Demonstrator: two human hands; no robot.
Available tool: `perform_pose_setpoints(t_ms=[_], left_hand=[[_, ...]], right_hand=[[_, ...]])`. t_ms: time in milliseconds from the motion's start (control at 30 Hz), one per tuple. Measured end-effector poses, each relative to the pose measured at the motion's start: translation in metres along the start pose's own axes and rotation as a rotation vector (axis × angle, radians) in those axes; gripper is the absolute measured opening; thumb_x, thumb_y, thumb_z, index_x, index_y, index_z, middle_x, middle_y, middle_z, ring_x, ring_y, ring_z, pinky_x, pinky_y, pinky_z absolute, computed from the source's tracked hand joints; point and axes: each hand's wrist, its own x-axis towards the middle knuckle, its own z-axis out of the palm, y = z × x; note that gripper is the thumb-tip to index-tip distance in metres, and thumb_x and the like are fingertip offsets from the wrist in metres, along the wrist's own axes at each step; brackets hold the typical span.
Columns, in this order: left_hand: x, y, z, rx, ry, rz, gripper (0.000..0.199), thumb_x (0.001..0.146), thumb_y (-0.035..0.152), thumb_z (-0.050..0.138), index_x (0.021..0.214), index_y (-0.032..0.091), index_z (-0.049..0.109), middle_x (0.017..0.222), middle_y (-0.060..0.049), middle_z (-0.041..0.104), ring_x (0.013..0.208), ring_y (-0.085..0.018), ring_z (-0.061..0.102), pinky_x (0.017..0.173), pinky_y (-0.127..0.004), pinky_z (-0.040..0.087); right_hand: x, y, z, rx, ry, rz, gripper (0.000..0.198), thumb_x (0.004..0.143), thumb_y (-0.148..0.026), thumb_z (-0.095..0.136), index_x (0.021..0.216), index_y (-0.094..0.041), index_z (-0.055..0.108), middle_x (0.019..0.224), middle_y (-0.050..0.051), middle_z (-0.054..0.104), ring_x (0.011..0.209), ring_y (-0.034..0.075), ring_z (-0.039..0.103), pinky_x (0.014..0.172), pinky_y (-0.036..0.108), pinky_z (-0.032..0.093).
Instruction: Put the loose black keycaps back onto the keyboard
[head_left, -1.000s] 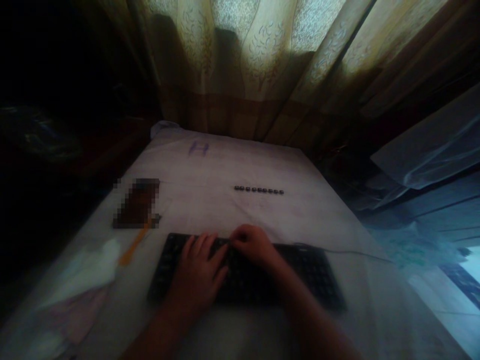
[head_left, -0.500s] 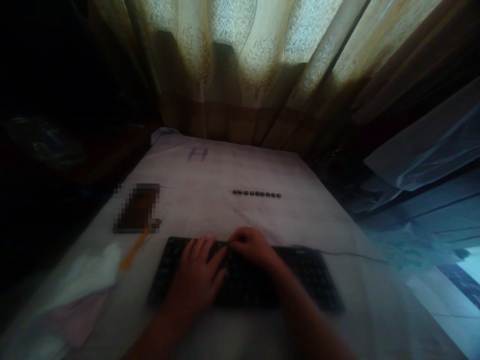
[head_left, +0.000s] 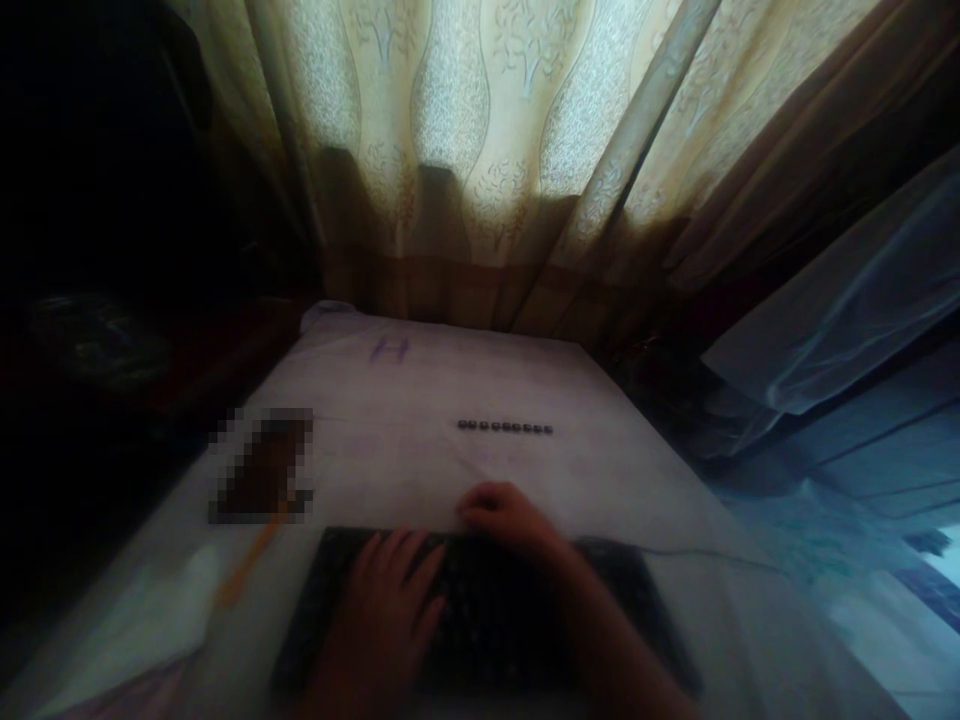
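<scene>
A black keyboard (head_left: pixel 495 640) lies across the near part of the cloth-covered table. My left hand (head_left: pixel 386 610) rests on its left half with fingers stretched out and slightly apart. Just past the keyboard's back edge is my right hand (head_left: pixel 504 515), its fingers curled together; what they hold, if anything, is hidden. My right forearm crosses over the keys. Farther back, several small black keycaps (head_left: pixel 505 427) stand in a straight row on the cloth.
A pixelated dark rectangular object (head_left: pixel 262 470) lies at the left, with an orange-handled tool (head_left: pixel 251 560) beside it. A whitish cloth (head_left: pixel 157 620) is at the near left. The keyboard's cable (head_left: pixel 697 553) runs right. Curtains (head_left: pixel 450 220) hang behind the table (head_left: pixel 637 480).
My right hand has moved away from my left fingers and past the keyboard's back edge. My left hand stays on the keys. The view has tilted up, so everything sits lower.
</scene>
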Motion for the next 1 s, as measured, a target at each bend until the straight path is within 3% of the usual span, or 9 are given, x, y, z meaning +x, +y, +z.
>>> perform_pose_setpoints(t_ms=[367,633,800,1000], left_hand=[[-0.002,-0.006,0.006,0.054,0.004,0.036,0.044,0.085,0.026,0.057,0.129,0.027,0.059,0.129,-0.006,0.064,0.115,-0.029,0.059,0.096,-0.050,0.049],[-0.001,-0.007,0.002,0.053,0.000,0.059,0.042,0.086,0.027,0.056,0.128,0.025,0.059,0.127,-0.007,0.065,0.113,-0.028,0.060,0.094,-0.048,0.049],[-0.002,-0.006,0.004,0.024,-0.019,0.036,0.044,0.087,0.027,0.056,0.131,0.027,0.057,0.130,-0.005,0.063,0.117,-0.027,0.058,0.098,-0.047,0.046],[-0.003,-0.003,0.004,0.002,-0.047,0.003,0.044,0.087,0.025,0.056,0.132,0.027,0.056,0.131,-0.005,0.062,0.119,-0.028,0.056,0.100,-0.050,0.043]], right_hand=[[0.079,0.005,-0.039,-0.503,0.325,-0.036,0.024,0.087,-0.015,0.057,0.102,-0.021,0.074,0.109,0.011,0.071,0.105,0.024,0.062,0.090,0.036,0.045],[0.114,0.004,-0.041,-0.735,0.295,-0.130,0.027,0.088,-0.016,0.058,0.110,-0.021,0.073,0.117,0.011,0.067,0.111,0.025,0.055,0.093,0.037,0.041],[0.120,0.003,-0.037,-0.813,0.263,-0.161,0.021,0.090,-0.023,0.059,0.104,-0.022,0.075,0.117,0.010,0.067,0.112,0.026,0.053,0.092,0.037,0.040],[0.126,0.000,-0.033,-0.820,0.245,-0.186,0.019,0.089,-0.018,0.060,0.097,-0.020,0.076,0.116,0.012,0.068,0.111,0.027,0.054,0.091,0.039,0.040]])
